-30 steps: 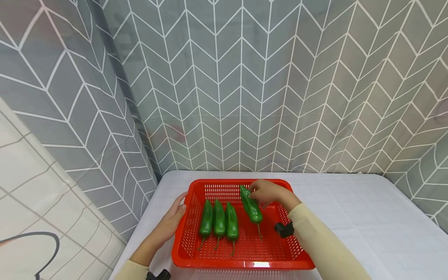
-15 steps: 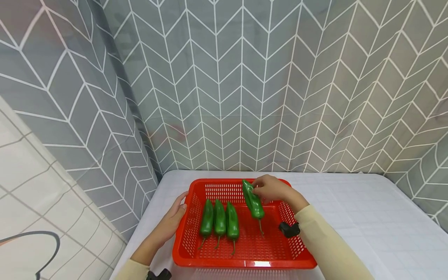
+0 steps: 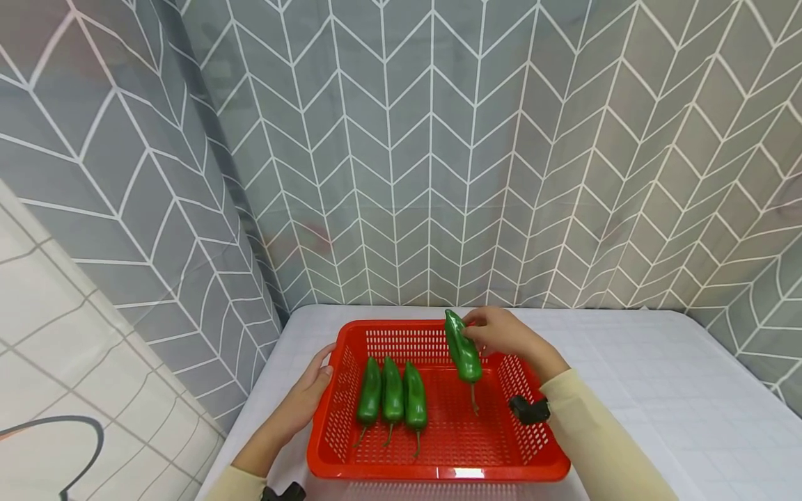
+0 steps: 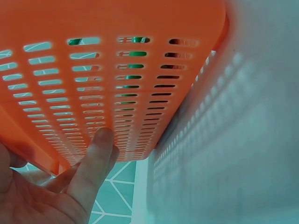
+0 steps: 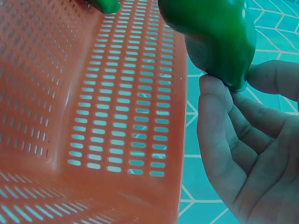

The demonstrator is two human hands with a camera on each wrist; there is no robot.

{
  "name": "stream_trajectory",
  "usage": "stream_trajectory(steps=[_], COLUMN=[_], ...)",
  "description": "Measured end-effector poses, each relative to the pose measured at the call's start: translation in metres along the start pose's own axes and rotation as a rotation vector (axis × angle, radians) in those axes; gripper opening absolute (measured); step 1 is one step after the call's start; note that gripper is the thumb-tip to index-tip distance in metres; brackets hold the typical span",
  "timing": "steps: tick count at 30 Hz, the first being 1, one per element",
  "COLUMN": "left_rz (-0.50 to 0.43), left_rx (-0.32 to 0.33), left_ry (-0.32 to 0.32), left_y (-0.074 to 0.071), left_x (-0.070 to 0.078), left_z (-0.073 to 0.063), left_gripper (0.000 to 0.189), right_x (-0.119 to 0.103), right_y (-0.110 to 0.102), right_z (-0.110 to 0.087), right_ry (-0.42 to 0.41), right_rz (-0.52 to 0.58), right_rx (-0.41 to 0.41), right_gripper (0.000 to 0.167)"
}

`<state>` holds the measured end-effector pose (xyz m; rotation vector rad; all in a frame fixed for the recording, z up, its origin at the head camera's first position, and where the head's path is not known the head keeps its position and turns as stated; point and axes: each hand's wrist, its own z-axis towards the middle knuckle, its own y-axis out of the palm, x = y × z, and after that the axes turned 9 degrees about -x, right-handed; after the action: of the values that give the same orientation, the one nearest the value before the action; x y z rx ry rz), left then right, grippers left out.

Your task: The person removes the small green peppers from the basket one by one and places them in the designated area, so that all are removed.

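My right hand (image 3: 495,330) pinches a long green pepper (image 3: 465,355) at the far right of the red basket (image 3: 438,471). The pepper slants over the basket, its tip raised past the far rim and its stem hanging toward me. In the right wrist view, thumb and fingers meet on the narrow end of the held pepper (image 5: 219,44). My left hand (image 3: 305,396) rests against the basket's left side. The left wrist view shows a straight finger (image 4: 91,168) touching the slotted outer wall, with the thumb near the lip.
Three more green peppers (image 3: 392,393) lie side by side in the basket's left half, stems toward me. The basket stands on a white-covered table (image 3: 633,376). A grey patterned curtain (image 3: 432,174) hangs behind the table, and a white tiled surface (image 3: 94,348) is at left.
My right hand has lifted the pepper upward and shifted it to the right, toward the basket's far right corner. The left hand and the three other peppers have stayed put.
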<state>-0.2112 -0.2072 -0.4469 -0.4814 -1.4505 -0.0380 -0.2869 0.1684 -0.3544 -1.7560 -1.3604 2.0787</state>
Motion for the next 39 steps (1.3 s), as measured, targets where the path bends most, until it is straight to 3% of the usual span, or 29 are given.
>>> stream_trajectory(steps=[15,33,39], left_rz=[0.000,-0.009,-0.006], left_rx=[0.000,-0.085,-0.086], left_ry=[-0.005,0.012,0.017], left_y=[0.000,-0.004,-0.005], left_x=[0.001,0.000,0.000], left_z=[0.000,-0.001,-0.001], left_gripper=[0.049,0.052,0.052], right_x=[0.003,0.012,0.015], right_y=[-0.014,-0.029,-0.034], right_z=[-0.016,-0.033,-0.041], right_ry=[0.027,0.027,0.035], right_rz=[0.108,0.113,0.108], right_rx=[0.022,0.040,0.060], right_gripper=[0.032,0.037,0.040])
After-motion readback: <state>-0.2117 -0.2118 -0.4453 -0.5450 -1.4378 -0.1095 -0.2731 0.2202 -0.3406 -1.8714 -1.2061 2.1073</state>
